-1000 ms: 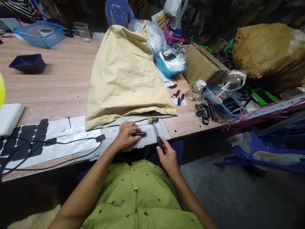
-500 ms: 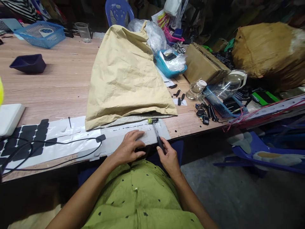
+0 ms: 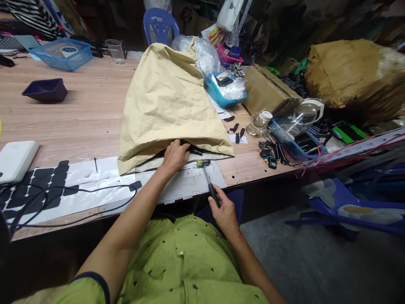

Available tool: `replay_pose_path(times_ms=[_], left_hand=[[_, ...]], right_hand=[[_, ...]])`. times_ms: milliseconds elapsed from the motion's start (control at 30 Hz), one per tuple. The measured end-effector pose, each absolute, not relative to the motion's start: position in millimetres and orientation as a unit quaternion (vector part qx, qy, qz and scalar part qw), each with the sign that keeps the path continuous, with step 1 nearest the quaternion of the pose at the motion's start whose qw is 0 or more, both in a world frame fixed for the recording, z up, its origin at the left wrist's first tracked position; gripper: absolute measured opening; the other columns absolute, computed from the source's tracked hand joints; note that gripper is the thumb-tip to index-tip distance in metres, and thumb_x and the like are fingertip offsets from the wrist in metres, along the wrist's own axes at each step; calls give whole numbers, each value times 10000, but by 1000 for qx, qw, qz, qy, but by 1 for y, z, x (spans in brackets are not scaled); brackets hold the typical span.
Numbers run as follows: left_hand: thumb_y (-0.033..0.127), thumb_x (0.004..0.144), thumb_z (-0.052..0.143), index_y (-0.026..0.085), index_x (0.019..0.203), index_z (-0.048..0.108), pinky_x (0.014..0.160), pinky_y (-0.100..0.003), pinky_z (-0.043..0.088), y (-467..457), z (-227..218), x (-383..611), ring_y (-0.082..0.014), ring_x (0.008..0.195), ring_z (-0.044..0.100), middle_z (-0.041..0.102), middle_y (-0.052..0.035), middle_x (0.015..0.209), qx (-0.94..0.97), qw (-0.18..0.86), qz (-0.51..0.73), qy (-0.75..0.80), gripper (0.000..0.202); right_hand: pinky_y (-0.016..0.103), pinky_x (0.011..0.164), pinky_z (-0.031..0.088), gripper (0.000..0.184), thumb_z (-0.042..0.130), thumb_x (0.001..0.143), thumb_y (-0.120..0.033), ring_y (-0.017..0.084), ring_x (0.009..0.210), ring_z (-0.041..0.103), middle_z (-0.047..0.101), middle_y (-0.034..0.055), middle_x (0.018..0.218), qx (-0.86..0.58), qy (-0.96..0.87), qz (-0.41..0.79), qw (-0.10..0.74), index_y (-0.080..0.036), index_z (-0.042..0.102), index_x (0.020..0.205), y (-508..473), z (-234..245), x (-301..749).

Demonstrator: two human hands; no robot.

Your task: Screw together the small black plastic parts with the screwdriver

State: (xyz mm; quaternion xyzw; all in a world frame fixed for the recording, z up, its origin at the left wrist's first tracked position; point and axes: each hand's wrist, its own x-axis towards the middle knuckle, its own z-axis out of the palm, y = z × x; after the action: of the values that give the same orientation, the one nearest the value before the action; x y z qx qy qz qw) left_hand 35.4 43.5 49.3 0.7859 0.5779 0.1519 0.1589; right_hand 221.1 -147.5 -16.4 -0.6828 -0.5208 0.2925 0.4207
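Observation:
A large beige cloth bag [image 3: 164, 101] lies on the table, its mouth facing me and slightly raised. My left hand [image 3: 175, 156] reaches into that mouth with fingers apart; the fingertips are hidden in shadow under the upper layer. Just right of these fingers, a small dark slim piece [image 3: 198, 152] shows at the opening. My right hand [image 3: 224, 207] is closed around the black grip of a small mallet [image 3: 207, 175]. The mallet's yellow-and-black head rests over a grey-white sheet [image 3: 190, 179] at the table's front edge.
Left are black pads on white backing [image 3: 47, 183], a black cable [image 3: 95, 190], a white box [image 3: 18, 160] and a dark tray [image 3: 46, 90]. Right are small black parts [image 3: 236, 128], a jar [image 3: 259, 123], a blue basket [image 3: 294, 139] and a cardboard box [image 3: 268, 90].
My left hand has moved forward from the sheet into the bag's mouth, and the upper edge of the bag has lifted there. My right hand keeps the mallet in nearly the same place.

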Motion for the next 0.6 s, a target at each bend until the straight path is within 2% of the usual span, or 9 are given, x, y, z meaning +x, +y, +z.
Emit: replay_pose_path(times_ms=[167,367,600], left_hand=[[275,919,597,292,1186,710,896,-439,467,52,45,54,-328,1056,597,554,-100,1091,785,175,122,582,290],[283,911,629,252,1080,714,910,-440,436,39,43,40,-326,1097,555,588,-110,1133,802,158,129,561,192],[303,943,588,249,1076,735,883,-407,442,3,37,8,-276,1000,562,654,-80,997,826,175,162,511,205]], right_hand=[[414,1023,564,486,632,866,-376,267,1121,715,730,103,1288,-681,-519,290,428,-210,690,1319,-147,-17,220],[400,976,587,480,629,875,-384,248,1014,733,750,103,1242,-680,-520,292,427,-212,692,1319,-147,-15,219],[387,992,576,450,618,876,-345,257,1141,694,723,124,1272,-666,-524,288,447,-200,707,1292,-146,-14,218]])
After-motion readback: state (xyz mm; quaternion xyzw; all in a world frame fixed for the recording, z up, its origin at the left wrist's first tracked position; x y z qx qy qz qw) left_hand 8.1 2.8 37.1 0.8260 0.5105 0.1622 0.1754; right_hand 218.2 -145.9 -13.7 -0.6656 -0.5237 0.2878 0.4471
